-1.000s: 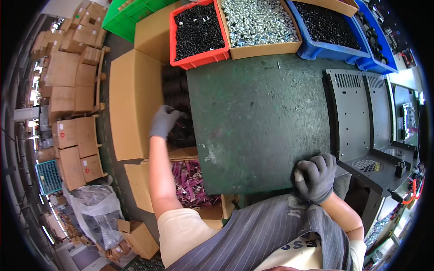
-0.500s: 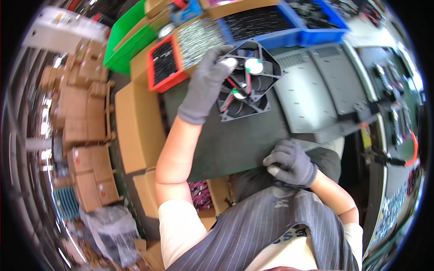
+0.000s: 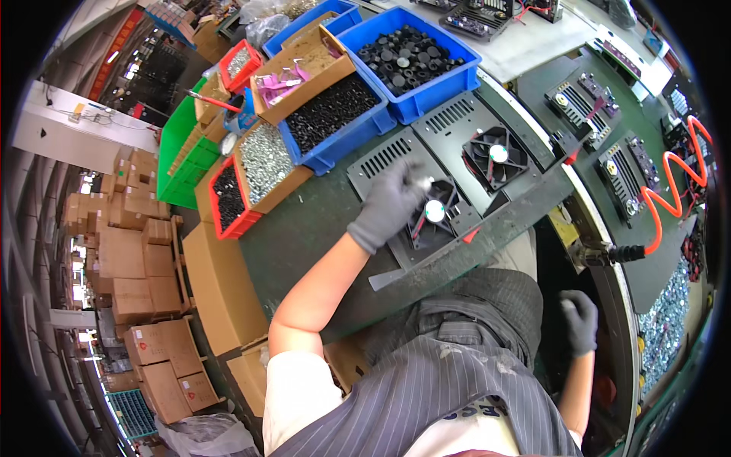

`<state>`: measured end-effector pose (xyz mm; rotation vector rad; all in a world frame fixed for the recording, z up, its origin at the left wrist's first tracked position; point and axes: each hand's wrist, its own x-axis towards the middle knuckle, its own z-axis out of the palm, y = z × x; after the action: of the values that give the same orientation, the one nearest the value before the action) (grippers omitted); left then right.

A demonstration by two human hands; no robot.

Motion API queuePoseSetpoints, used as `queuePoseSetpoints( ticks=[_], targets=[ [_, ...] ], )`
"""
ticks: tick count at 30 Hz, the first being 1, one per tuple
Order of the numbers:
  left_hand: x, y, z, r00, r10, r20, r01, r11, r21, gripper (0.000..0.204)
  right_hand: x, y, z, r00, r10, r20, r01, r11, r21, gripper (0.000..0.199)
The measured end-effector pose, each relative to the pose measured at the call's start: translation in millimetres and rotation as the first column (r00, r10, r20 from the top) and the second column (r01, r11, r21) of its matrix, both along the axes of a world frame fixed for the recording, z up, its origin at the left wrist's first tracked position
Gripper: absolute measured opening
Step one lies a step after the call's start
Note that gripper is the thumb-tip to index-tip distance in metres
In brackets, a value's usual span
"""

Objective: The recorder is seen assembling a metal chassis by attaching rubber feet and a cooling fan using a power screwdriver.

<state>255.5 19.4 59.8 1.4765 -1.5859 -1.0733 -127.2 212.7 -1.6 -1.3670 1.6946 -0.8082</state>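
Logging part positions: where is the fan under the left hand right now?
Head view, centre: the black fan sits on the slotted metal panel, under the left hand, left of a second fan.

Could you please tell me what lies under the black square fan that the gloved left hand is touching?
The black square fan rests on a dark perforated metal panel, whose vent slots show beside it. The grey-gloved left hand covers the fan's left part; the panel directly beneath is hidden.

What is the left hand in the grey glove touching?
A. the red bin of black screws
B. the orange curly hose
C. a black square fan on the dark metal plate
C: the left hand rests on a black fan lying on the slotted metal plate.
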Motion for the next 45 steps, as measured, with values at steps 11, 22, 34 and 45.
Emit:
queuePoseSetpoints(
  ticks=[11,22,34,45],
  targets=[
    [108,-114,66,0.627,0.151,0.764,0.046,0.972,-0.229,0.036,-103,-42,46,0.963,-0.233,0.132,0.221,0.97,0.102,0.021],
    [97,-168,39,0.649,-0.048,0.759,0.054,0.998,0.017,0.064,-81,-115,77,0.976,0.042,0.214,-0.076,0.985,0.154,0.032],
    [102,-166,59,0.574,-0.299,0.763,-0.029,0.923,0.384,0.075,-20,-149,123,0.845,0.516,-0.138,-0.202,0.547,0.812,0.063],
    [80,-172,56,0.444,-0.293,0.847,-0.066,0.932,0.357,0.063,-37,-138,91,0.987,0.09,0.134,-0.161,0.52,0.839,0.067]
  ],
)
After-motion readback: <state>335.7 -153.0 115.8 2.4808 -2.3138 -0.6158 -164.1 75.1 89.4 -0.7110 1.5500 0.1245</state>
